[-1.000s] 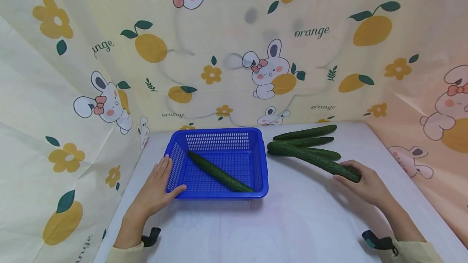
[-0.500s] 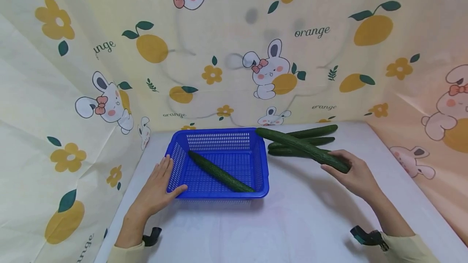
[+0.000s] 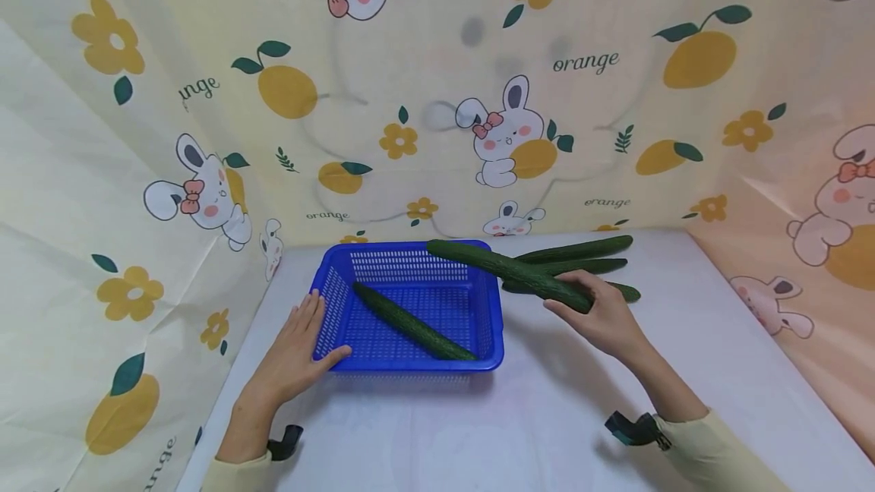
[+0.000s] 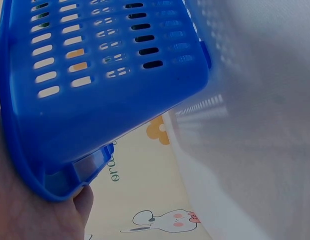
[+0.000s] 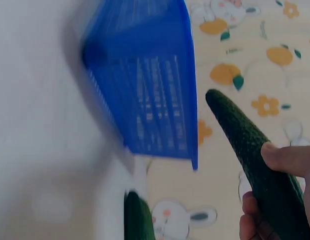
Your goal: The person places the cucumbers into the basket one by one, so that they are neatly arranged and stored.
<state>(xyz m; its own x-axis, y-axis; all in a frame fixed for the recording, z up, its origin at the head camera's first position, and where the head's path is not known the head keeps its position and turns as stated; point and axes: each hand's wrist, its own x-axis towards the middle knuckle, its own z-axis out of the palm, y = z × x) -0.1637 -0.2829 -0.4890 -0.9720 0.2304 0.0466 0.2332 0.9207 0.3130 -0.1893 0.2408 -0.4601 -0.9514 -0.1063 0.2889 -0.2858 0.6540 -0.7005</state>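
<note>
My right hand [image 3: 604,317] grips a long green cucumber [image 3: 506,268] near its right end. That cucumber is lifted, its far end reaching over the right part of the blue basket's rim [image 3: 410,365]. In the right wrist view, the thumb and fingers wrap around the held cucumber [image 5: 244,137], beside the basket wall [image 5: 155,100]. My left hand [image 3: 287,351] rests on the basket's left side with fingers straight and thumb over the front rim. One cucumber [image 3: 410,321] lies diagonally inside the basket. In the left wrist view, the basket's slotted wall [image 4: 120,105] fills the upper left.
Right of the basket, several cucumbers [image 3: 588,249] lie on the white table [image 3: 437,439], partly hidden by the held one and my right hand. A patterned cloth [image 3: 424,97] hangs behind and at both sides of the table. Each wrist carries a small black camera mount [image 3: 632,430].
My right hand has lifted the cucumber and carried it leftward, from above the others to over the basket's right rim. My left hand and the basket stay in place.
</note>
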